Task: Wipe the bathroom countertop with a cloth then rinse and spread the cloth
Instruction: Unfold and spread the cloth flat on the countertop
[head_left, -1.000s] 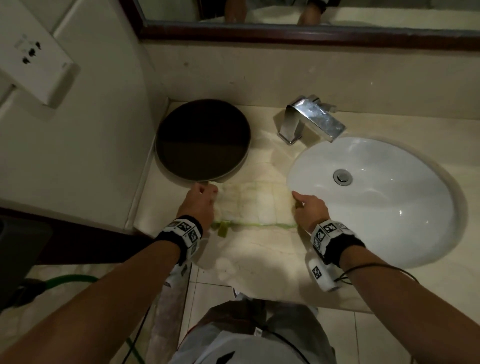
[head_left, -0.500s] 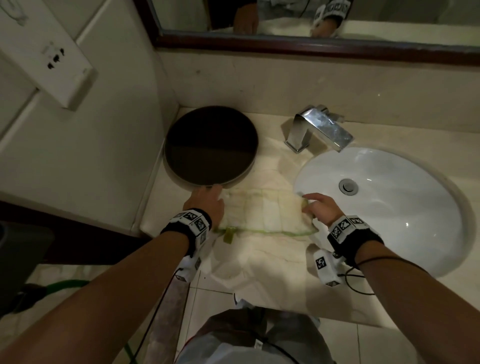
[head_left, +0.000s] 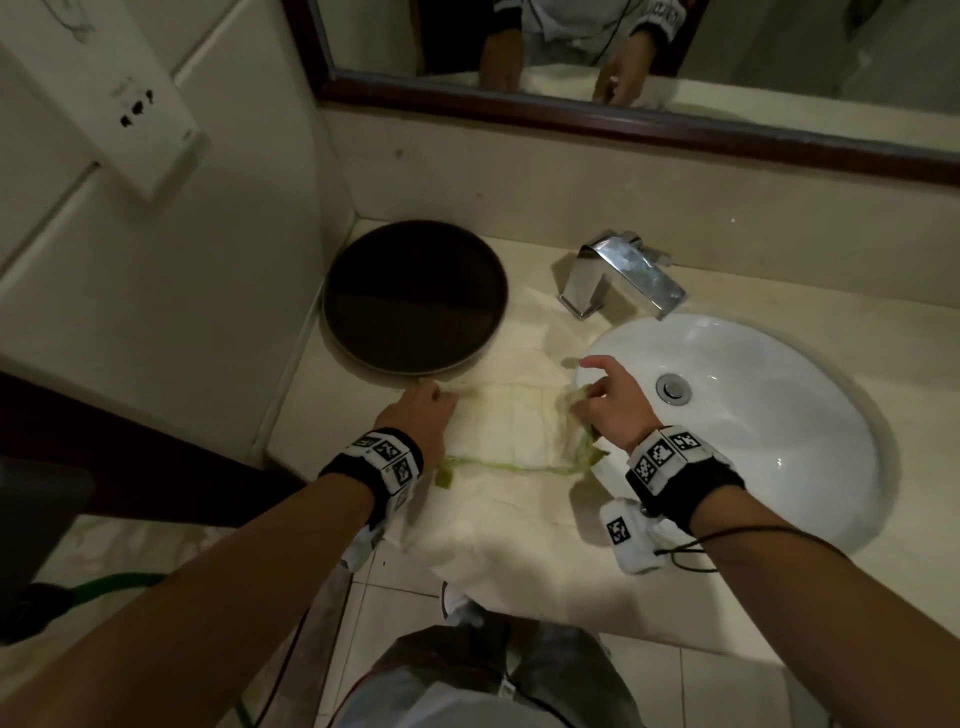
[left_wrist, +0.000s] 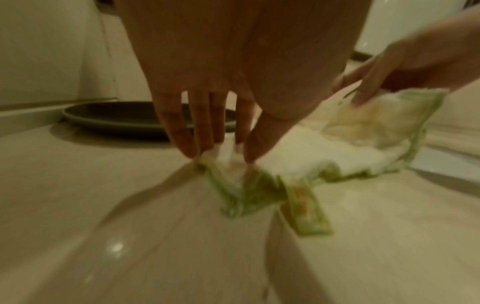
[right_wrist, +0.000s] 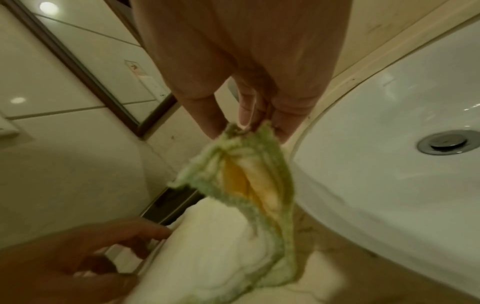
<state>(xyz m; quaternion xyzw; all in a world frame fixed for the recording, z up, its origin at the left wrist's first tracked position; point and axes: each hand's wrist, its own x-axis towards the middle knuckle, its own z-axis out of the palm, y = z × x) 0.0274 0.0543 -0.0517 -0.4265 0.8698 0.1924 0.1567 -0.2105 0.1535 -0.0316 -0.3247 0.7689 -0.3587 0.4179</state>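
Note:
A white cloth (head_left: 509, 426) with a green hem lies on the beige countertop (head_left: 519, 551), between a dark round tray and the sink (head_left: 779, 467). My left hand (head_left: 431, 389) pinches its far left corner down against the counter; the left wrist view shows the left hand (left_wrist: 223, 156) with the corner of the cloth (left_wrist: 298, 156) between thumb and fingers. My right hand (head_left: 582, 389) pinches the right edge and holds it lifted just off the counter by the sink rim. In the right wrist view the right hand (right_wrist: 246, 127) has the cloth (right_wrist: 233, 226) hanging bunched from its fingertips.
The dark round tray (head_left: 415, 296) sits in the back left corner against the wall. A chrome faucet (head_left: 623, 275) stands behind the sink. A wood-framed mirror (head_left: 623, 119) runs above. A socket plate (head_left: 140, 109) is on the left wall, and a green hose (head_left: 114, 579) lies on the floor.
My right hand has taken hold of the cloth's right edge and raised it off the counter, wrinkling that side. My left hand stays at the left corner.

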